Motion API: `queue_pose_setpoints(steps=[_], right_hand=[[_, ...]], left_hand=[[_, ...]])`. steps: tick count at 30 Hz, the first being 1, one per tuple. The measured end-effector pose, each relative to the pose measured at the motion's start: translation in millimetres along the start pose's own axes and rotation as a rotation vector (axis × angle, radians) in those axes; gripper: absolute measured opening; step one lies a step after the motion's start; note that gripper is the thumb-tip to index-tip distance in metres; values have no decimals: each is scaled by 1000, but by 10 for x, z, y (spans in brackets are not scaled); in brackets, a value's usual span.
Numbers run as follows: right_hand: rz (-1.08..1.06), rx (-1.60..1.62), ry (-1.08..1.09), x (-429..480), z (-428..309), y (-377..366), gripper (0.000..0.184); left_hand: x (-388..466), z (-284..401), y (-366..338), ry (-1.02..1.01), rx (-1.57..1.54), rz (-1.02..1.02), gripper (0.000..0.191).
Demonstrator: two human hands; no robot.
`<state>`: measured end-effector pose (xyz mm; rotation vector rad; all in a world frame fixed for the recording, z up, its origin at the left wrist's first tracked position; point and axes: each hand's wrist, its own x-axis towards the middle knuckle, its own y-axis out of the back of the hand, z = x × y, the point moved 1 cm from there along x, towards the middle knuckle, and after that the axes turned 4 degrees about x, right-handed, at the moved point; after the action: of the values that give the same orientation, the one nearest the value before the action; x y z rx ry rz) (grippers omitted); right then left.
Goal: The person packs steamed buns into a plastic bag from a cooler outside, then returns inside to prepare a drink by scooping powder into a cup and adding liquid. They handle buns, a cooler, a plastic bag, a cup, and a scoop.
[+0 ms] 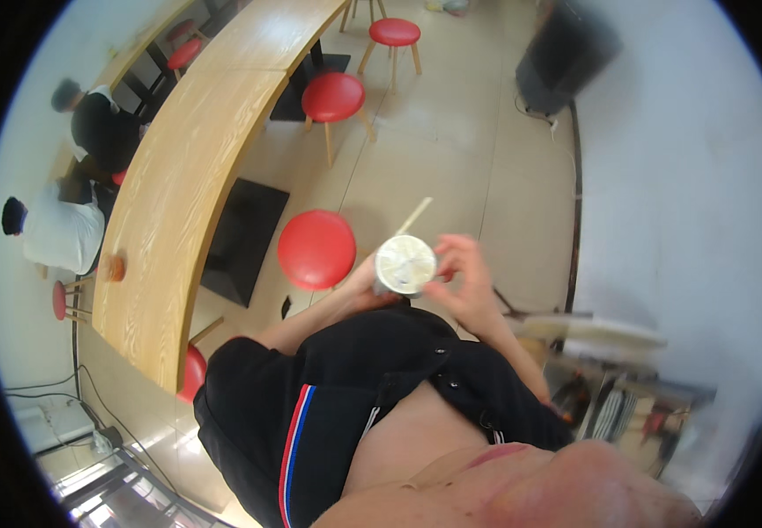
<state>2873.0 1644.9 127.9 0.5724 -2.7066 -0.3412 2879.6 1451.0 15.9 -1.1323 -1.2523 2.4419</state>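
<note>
In front of my body, my left hand [364, 280] holds a drink cup [406, 265] upright. Its round top is pale, with a lemon-slice look. Most of the left fingers are hidden under and behind the cup. A thin pale straw [415, 215] sticks out past the cup's far rim; what holds its lower end is hidden. To the right of the cup, my right hand [465, 280] has its fingers apart and curved towards the rim. It is slightly blurred, and I cannot tell if the fingertips touch the cup.
A long wooden table [176, 165] runs along the left, bearing an amber-coloured container [115, 267]. Red round stools [317, 249] stand beside it. Two people [67, 224] sit beyond the table. A black bin-like object [562, 59] stands by the right wall, above a cluttered shelf [618, 396].
</note>
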Motion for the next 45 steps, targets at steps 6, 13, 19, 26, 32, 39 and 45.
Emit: queue_pose_setpoints(steps=[6, 13, 19, 26, 32, 39, 45], right_hand=[[-94, -214, 94, 3157, 1746, 1403, 28], [311, -426, -67, 6014, 2995, 4021, 19], [419, -614, 10, 8433, 4387, 5776, 16], [120, -432, 176, 11273, 5666, 6940, 14], [-138, -296, 308, 14184, 7132, 8060, 12], [235, -377, 241, 16638, 7993, 10113, 14], [630, -372, 222, 18968, 9558, 12202, 5]], left_hand=[[2692, 2164, -656, -111, 141, 192, 47], [6484, 4457, -2497, 5, 143, -242, 61], [9369, 6119, -3692, -41, 187, -342, 67], [10953, 8006, -3847, -109, 105, -153, 86], [13202, 10306, -4028, -168, 135, -231, 95], [16215, 12724, -5683, -25, 434, -562, 98], [19536, 14579, -7425, 101, 614, -854, 83]])
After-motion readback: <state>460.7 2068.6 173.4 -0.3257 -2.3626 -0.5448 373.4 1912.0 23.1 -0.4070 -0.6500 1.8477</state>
